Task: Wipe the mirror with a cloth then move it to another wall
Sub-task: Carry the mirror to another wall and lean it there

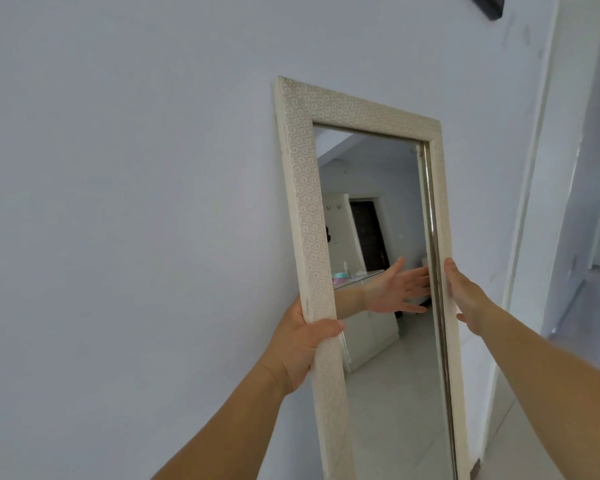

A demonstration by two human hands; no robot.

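Tall mirror [378,271] with a cream embossed frame is upright against the pale wall [136,185], leaning a little, top tipped left in the wide-angle view. Bottom edge runs out of shot.

Left hand [300,348] is clamped on the left frame rail at about mid-height: thumb wrapped across the front face, the rest of the fingers behind the rail and hidden. Firm grip on the frame.

Right hand [465,299] lies flat against the outer side of the right rail, palm on the frame's side. Fingers straight and mostly together, not curled round the rail, thumb out of sight. Its reflection in the glass shows an open palm with fingers slightly spread.

Both forearms reach up from the bottom of the view.

Reflection: white cabinet, dark door, tiled floor, small items on a table top, too small to identify.

White door frame [530,202] just right of the mirror, opening into a bright room. Dark object [489,5] on the wall at the top right corner, cropped.
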